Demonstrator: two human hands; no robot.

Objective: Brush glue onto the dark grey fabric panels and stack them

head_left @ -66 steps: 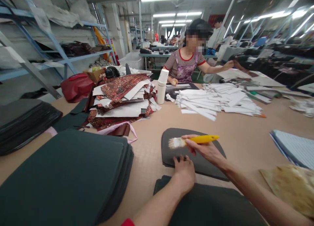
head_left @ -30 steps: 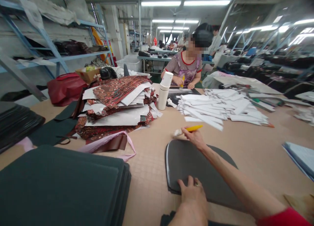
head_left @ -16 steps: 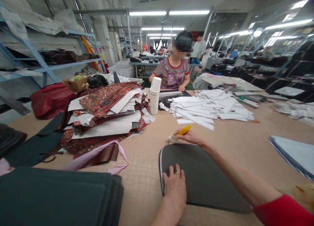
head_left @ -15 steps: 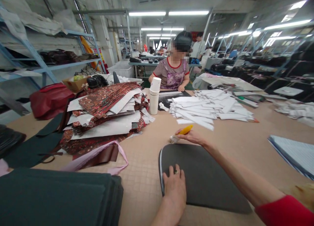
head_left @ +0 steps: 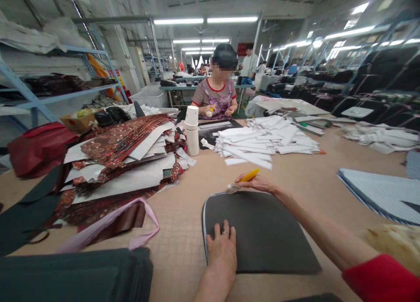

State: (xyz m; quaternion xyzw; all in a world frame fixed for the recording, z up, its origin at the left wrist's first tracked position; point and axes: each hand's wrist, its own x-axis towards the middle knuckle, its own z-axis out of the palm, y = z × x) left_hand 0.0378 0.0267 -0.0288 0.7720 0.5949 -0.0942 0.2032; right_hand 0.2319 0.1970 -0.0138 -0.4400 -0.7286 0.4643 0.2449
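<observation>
A dark grey panel (head_left: 265,232) with a rounded corner and a pale line along its left and far edge lies flat on the table (head_left: 177,232). My left hand (head_left: 221,247) rests on its left part, fingers stretched out and slightly spread, a ring on one finger. At the panel's far edge, my right hand (head_left: 259,182) grips a brush (head_left: 249,175) by its yellow handle. The pale bristles point left and lie at the edge line; whether they touch it I cannot tell.
To the left stand a pile of patterned brown and white pieces (head_left: 131,149), a pink strip (head_left: 101,225) and stacked dark green panels (head_left: 75,275). White strips (head_left: 249,138) and a white cup (head_left: 192,116) lie farther back. A co-worker (head_left: 215,92) sits opposite. Striped sheets (head_left: 377,192) are at right.
The view has turned slightly right, so things sit farther left. The brush has come closer to the panel's far edge. Opposite, the co-worker's hands have risen, with a yellow-handled item in one.
</observation>
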